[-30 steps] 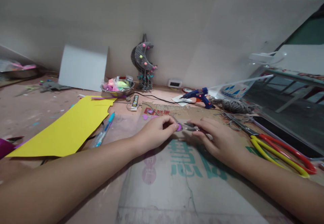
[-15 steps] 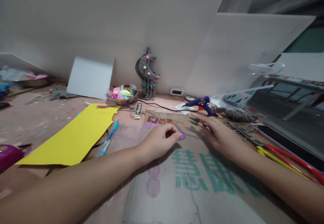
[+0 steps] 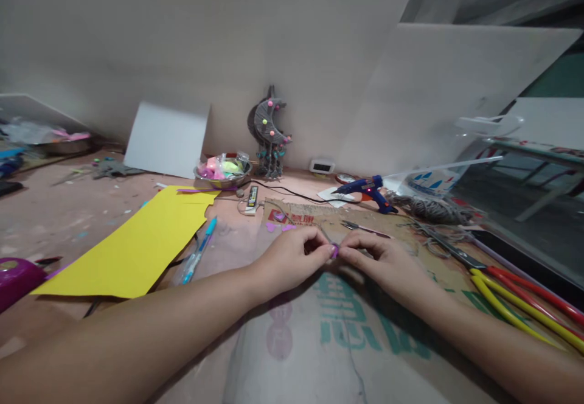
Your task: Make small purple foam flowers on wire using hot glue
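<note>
Above the cardboard sheet (image 3: 310, 349), my left hand (image 3: 292, 258) pinches a small purple paper piece (image 3: 334, 250) between thumb and forefinger. My right hand (image 3: 387, 264) meets it from the other side, thumb and fingertips closed on the piece's right edge. A thin grey string seems to run up from the piece, partly hidden by the fingers. Just beyond my right hand lies a pair of tweezers (image 3: 365, 229). Small purple paper cutouts (image 3: 270, 227) rest on the cardboard beyond my left hand.
A blue glue gun (image 3: 367, 191) with a glowing light stands behind, near grey yarn (image 3: 429, 209). Scissors (image 3: 483, 270) and a phone (image 3: 524, 264) lie right. Yellow paper (image 3: 132, 246) and a blue pen (image 3: 201, 250) lie left. A moon ornament (image 3: 269, 127) leans on the wall.
My right hand has let go of the tweezers, which now lie on the cardboard. It has moved left to the purple piece, still held by my left hand. The view has shifted slightly.
</note>
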{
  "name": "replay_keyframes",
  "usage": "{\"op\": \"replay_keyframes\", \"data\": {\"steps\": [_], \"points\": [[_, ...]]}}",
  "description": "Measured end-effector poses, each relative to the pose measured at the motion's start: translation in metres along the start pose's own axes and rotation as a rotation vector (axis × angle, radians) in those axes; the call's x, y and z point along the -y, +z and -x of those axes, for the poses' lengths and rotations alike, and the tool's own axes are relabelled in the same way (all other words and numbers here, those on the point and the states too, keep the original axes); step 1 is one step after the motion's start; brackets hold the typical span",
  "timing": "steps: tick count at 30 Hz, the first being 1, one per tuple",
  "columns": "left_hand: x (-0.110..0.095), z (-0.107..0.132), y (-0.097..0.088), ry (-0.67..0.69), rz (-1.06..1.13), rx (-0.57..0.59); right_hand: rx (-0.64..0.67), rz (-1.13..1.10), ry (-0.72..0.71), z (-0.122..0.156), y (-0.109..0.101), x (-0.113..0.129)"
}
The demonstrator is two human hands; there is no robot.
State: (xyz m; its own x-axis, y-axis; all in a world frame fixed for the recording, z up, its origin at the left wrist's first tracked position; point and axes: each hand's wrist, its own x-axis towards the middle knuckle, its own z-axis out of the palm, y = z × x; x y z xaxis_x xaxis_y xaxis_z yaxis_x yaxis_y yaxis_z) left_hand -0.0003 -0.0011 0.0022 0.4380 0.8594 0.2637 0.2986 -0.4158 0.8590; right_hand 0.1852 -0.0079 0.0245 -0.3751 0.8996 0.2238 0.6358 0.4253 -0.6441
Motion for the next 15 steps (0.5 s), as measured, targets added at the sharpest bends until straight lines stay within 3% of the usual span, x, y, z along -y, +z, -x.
{"op": "replay_keyframes", "data": {"steps": [9,12,15], "points": [[-0.001,0.000,-0.001,0.015,0.026,0.031,0.019,-0.059,-0.002,0.008,0.001,-0.004],[0.001,0.000,-0.001,-0.001,0.078,0.031,-0.097,-0.082,0.040,0.007,-0.003,-0.009],[0.002,-0.001,-0.001,-0.039,0.132,0.036,-0.253,0.031,0.020,0.000,-0.016,-0.016]]}}
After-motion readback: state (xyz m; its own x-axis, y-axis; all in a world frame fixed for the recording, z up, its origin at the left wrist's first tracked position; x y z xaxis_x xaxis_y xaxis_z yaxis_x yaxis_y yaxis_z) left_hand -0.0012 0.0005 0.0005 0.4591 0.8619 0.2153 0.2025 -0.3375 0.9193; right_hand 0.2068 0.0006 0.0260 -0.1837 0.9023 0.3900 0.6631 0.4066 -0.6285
